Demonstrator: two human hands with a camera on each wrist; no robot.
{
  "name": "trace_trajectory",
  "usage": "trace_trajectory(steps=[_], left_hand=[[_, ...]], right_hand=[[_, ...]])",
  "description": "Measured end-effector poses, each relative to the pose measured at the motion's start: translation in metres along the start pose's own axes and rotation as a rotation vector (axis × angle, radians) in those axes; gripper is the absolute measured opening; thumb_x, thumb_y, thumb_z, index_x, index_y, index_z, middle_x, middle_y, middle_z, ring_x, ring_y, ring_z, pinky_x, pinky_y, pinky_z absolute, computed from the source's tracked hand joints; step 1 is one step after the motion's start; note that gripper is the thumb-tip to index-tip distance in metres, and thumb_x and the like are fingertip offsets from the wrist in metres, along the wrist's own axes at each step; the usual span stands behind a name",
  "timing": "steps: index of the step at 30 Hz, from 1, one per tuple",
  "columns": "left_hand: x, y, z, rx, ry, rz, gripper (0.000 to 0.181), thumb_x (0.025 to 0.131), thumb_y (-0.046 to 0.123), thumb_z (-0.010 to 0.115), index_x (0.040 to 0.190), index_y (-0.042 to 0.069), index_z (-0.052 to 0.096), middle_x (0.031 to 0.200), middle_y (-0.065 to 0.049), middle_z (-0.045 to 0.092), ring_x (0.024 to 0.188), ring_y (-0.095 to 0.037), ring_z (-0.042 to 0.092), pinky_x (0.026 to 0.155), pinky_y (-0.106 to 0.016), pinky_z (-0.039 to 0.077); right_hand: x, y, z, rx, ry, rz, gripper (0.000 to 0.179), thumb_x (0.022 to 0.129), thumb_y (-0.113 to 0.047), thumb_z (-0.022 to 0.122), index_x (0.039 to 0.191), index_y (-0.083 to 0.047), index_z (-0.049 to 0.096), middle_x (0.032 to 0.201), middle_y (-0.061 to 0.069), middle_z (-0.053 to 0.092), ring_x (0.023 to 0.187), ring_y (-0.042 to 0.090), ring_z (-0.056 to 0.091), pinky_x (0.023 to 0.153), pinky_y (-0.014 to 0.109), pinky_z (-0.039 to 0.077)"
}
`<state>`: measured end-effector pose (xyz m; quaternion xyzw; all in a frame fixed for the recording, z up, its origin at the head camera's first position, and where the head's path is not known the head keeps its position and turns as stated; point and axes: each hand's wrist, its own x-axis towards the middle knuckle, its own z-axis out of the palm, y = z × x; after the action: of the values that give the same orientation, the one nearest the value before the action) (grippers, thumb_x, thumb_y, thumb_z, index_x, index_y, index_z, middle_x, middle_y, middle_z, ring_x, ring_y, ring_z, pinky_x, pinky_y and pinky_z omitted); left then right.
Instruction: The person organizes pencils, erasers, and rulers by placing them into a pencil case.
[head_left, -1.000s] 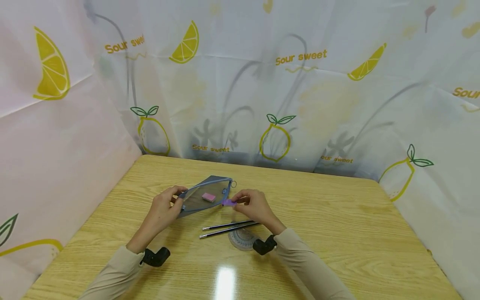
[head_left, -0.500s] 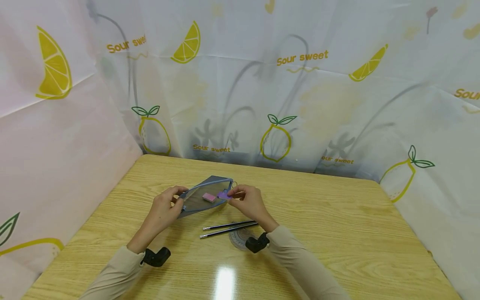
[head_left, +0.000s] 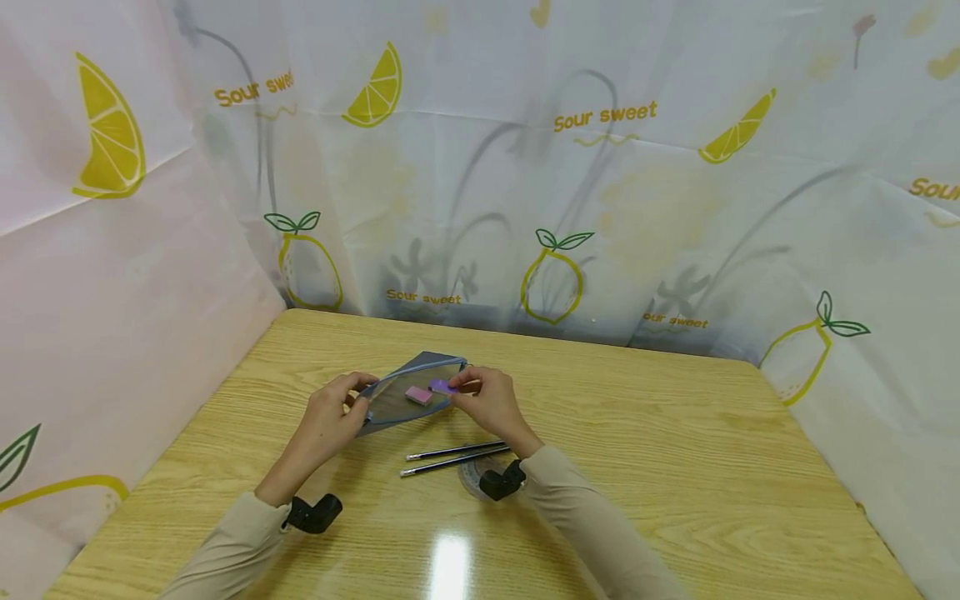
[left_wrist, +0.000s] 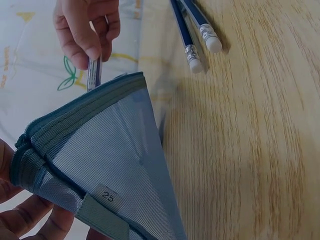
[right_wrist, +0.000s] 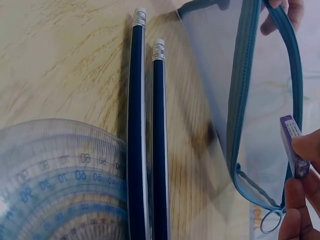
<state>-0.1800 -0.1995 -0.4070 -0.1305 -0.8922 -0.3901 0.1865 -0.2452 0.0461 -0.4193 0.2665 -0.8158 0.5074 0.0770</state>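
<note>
My right hand (head_left: 487,406) pinches a likely light purple bar (right_wrist: 289,133) by its end; my left hand (head_left: 333,408) grips a blue mesh pouch (left_wrist: 120,137).

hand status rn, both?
Left hand: closed, gripping the edge of the mesh pouch.
Right hand: closed, pinching the small purple block at the pouch's mouth.

Head view from above, facing forward and down, both wrist views close in, sharing mesh pouch (left_wrist: 117,145), pencils (right_wrist: 136,130)
</note>
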Motion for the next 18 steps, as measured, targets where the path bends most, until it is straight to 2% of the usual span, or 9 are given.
trace_trajectory(steps=[7,14,18], left_hand=[[0.001,-0.002,0.000,0.000,-0.001,-0.004,0.028,0.090,-0.005,0.052,0.114,0.000,0.066,0.101,-0.015,0.063,0.077,-0.023,0.058,0.052,-0.030,0.044],[0.000,-0.003,0.001,-0.004,0.001,-0.008,0.028,0.090,-0.005,0.051,0.114,0.000,0.066,0.101,-0.015,0.063,0.077,-0.023,0.059,0.050,-0.030,0.043],[0.000,-0.003,0.001,-0.011,-0.004,-0.007,0.028,0.090,-0.005,0.051,0.114,0.000,0.065,0.102,-0.016,0.063,0.077,-0.024,0.059,0.049,-0.030,0.043]], right_hand=[[0.005,0.004,0.007,0.013,0.029,0.018,0.008,0.079,0.003,0.073,0.087,0.000,0.071,0.088,0.010,0.070,0.081,0.027,0.070,0.067,0.028,0.055],[0.012,0.009,0.016,0.009,0.044,0.076,0.009,0.078,0.003,0.075,0.086,0.001,0.071,0.086,0.010,0.070,0.080,0.026,0.070,0.066,0.026,0.054],[0.015,0.010,0.020,0.000,0.040,0.066,0.009,0.077,0.004,0.075,0.085,0.002,0.071,0.083,0.010,0.069,0.076,0.026,0.070,0.065,0.025,0.054]])
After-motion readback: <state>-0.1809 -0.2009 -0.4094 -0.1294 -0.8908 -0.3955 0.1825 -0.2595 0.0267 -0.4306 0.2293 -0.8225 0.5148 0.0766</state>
